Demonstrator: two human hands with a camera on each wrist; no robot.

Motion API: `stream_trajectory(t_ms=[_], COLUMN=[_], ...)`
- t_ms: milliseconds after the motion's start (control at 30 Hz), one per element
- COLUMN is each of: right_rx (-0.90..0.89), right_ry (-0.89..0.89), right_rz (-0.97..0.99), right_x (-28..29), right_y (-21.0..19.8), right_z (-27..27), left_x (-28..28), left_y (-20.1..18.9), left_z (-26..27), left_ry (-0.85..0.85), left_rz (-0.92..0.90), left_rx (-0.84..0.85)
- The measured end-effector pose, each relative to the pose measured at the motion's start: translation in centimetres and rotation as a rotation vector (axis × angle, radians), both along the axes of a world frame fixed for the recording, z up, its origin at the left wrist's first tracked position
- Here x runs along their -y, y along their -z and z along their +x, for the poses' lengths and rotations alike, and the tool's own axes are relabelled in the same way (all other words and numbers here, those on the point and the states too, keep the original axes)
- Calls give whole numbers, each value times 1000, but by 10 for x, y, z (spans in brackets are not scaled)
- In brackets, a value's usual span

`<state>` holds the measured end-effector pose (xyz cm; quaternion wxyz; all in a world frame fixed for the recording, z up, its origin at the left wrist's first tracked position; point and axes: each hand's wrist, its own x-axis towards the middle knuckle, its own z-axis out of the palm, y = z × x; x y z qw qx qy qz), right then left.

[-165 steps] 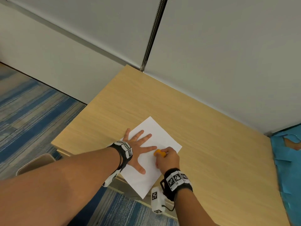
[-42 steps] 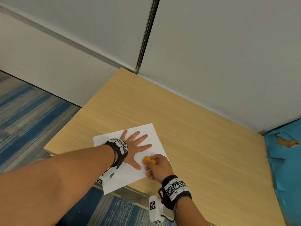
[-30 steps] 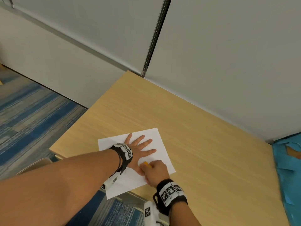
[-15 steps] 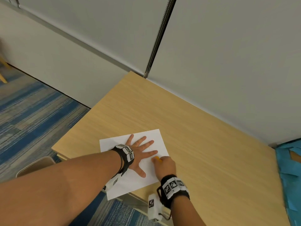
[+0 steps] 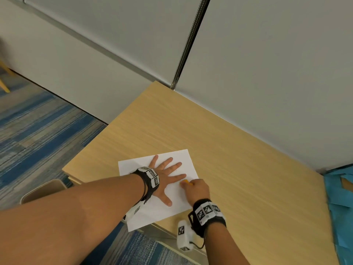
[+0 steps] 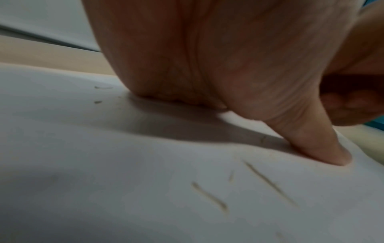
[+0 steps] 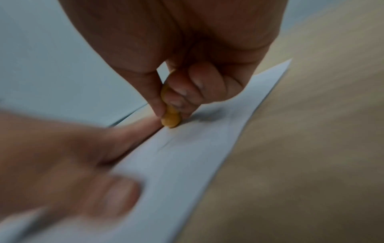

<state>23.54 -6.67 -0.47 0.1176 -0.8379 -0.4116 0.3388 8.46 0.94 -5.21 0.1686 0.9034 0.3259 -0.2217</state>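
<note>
left hand (image 5: 164, 178): fingers spread flat on paper (image 5: 177, 205) | right hand (image 5: 197, 190): fingers pinch orange crayon (image 7: 170, 119); tip on paper

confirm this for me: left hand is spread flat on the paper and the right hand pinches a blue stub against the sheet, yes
Not quite: the stub is orange, not blue, as the right wrist view shows. The rest holds: the left hand lies spread flat on the paper, and the right hand pinches the stub against the sheet.
</note>
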Motion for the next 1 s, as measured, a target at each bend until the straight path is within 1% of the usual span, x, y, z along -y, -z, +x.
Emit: stream_trajectory(t_ms=[33,133,167,267,300,367,400,433,533,567,633,667,800,900,933,1000], right_rx=[-15,-71,-59,-22,-26,-55,-69,-69,-49,-57,-85,-91,-57,-98,-108,-97], right_ry=[15,-141,-134,4,0,-99,-119,-104,21,11,-84,-94,27,-79,-70,13], right_rz=[-1,-33,-39,24,21,-19,-24,-30,28,22,-13,-19,16,-17,-12,17], right_x=[1,15,14,1,3,11,13,10,-3,-1,9,11,-2,7,6,-3], right_y=[-1,5,4,0,0,2,2,0,-2,-3,1,2,0,3,4,3], right_z=[-4,-24,-21,2,-2,-17,-20,-17,1,-5,-18,-18,2,-15,-15,-6], left_x=[1,2,1,1,1,2,1,1,1,2,3,2,3,3,2,1], left_y=[0,-2,-2,-4,-4,-2,-2,-3,-5,-4,-3,-3,-7,-12,-13,-13], left_z=[0,-1,0,0,-1,-2,-2,-1,1,0,-1,-1,0,1,1,1], left_ry=[-5,-4,-3,-3,-8,-2,0,-1,-16,-17,-7,-2,-20,-11,-13,-22], left_rz=[-1,18,19,-10,-9,15,22,17,-17,-9,19,28,-11,-7,-11,-32], left_rx=[-4,-2,4,-16,-18,-3,6,6,-5,-6,-1,7,-7,-19,-13,-12])
